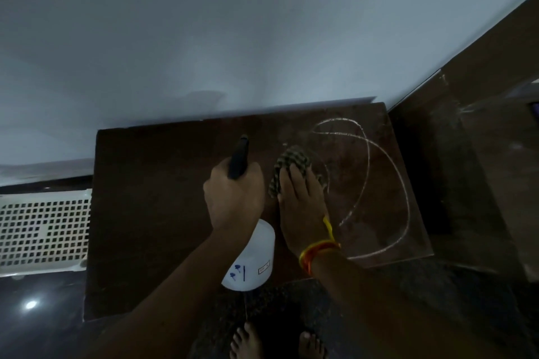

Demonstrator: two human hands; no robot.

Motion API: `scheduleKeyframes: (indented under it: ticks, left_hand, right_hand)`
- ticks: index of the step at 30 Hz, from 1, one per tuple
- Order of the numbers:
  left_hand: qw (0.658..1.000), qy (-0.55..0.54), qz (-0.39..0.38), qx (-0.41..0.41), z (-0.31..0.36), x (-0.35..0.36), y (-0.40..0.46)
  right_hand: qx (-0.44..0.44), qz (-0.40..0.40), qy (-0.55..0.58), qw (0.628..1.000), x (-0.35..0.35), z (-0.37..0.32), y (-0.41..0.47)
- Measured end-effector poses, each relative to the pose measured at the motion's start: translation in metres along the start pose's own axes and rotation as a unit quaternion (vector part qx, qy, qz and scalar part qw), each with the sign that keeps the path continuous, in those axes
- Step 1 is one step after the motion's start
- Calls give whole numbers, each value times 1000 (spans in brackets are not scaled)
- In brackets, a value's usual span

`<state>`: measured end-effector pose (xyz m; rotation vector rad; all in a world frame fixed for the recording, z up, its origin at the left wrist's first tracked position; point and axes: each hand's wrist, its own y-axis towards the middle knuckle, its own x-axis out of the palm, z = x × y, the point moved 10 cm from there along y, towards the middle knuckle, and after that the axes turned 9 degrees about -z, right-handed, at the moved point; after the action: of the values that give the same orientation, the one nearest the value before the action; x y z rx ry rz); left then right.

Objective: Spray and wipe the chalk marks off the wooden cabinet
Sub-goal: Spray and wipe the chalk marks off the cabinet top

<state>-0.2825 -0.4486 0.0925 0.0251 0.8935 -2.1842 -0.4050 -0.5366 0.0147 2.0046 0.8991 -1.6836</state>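
The right hand (300, 198) is lying flat, with straight fingers pressing a checked cloth (291, 162) onto the cabinet top (151, 213), at the left side of the looping chalk marks (376, 183) that are filling its right half. The left hand (233, 198) is gripping the black head of the white spray bottle (250, 259) over the middle of the top; the nozzle is pointing to the back edge, at the wall (262, 38). A white perforated basket (43, 230) is standing beside the left edge.
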Motion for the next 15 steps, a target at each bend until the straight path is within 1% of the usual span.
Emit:
scheduleKeyframes:
  ticks: [2,4,8,10,12,15]
  left_hand:
    - [1000,-6,-7,-3,4,1,1]
    - [1000,-13,-10,-8,6,3,5]
    - [1000,-11,-6,-12,5,8,7]
    - [1000,-9,4,-12,4,7,6]
    - [1000,-7,3,-18,2,6,4]
    - [1000,-7,6,-28,7,3,2]
  right_hand:
    - [-2,-6,1,1000,-1,-2,-7]
    - [-12,-13,1,1000,-1,-2,6]
    - [-17,-21,16,1000,-1,4,64]
    - [-14,-11,18,1000,-3,5,86]
    - [-10,2,18,1000,-4,5,84]
    - [-28,-16,6,999,-1,-3,50]
